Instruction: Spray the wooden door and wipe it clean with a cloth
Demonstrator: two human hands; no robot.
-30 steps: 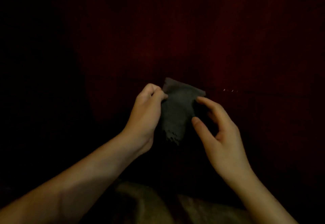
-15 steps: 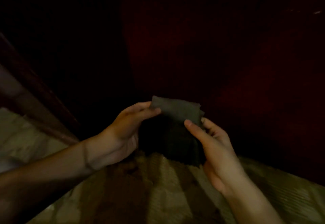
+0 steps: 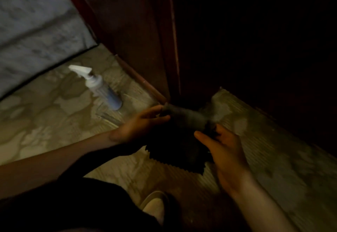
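A dark grey cloth [image 3: 184, 118] hangs between both hands, low over the floor in front of the dark wooden door [image 3: 255, 40]. My left hand [image 3: 140, 127] pinches its upper left edge. On the right side, my right hand [image 3: 224, 149] grips it between thumb and fingers. The cloth's lower part with a zigzag edge droops in shadow. A spray bottle [image 3: 102, 87] with a white trigger head stands on the floor to the left, apart from both hands, near the door frame.
The wooden door frame [image 3: 127, 36] runs diagonally from upper left down to the cloth. A pale marbled wall [image 3: 36, 27] is at the left. The patterned tile floor [image 3: 54, 122] spreads below. A light shoe [image 3: 155, 208] shows at the bottom centre.
The view has tilted down and left, bringing the floor, wall and spray bottle into sight. Both hands have stayed on the cloth and lowered with it toward the floor.
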